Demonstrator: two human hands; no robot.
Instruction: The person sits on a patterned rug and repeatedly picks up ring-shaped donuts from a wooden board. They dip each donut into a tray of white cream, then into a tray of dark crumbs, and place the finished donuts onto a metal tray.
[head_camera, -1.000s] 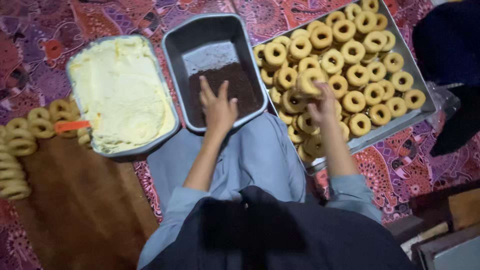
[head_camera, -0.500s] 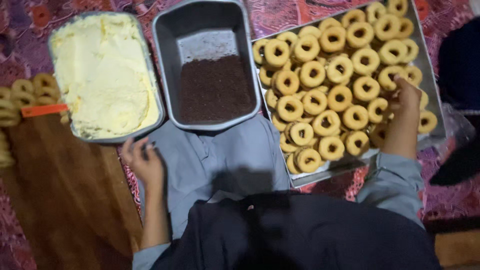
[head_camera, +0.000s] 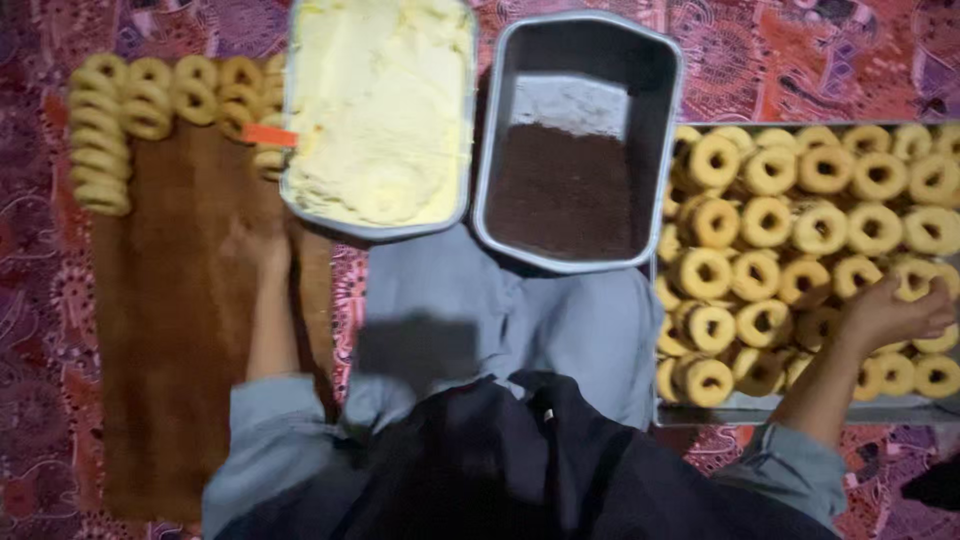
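Fingers curled over a plain ring doughnut (head_camera: 915, 280), the person's right hand (head_camera: 885, 315) grips it among the packed rows of a metal tray (head_camera: 800, 412). The left hand (head_camera: 262, 250), blurred, rests on a wooden board (head_camera: 180, 330) below a pan of pale cream (head_camera: 378, 105); whether its fingers are open or closed cannot be told. A pan of dark sprinkles (head_camera: 575, 185) sits between. Lifting from rows this tight could likely nudge neighbouring rings out of place.

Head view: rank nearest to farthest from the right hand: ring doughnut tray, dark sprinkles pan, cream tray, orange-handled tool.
1. Metal tray of golden ring doughnuts: under the right hand.
2. Grey metal pan of dark brown sprinkles: centre.
3. Metal tray of pale yellow cream: left of centre.
4. Orange-handled tool: far left, on the wooden board.
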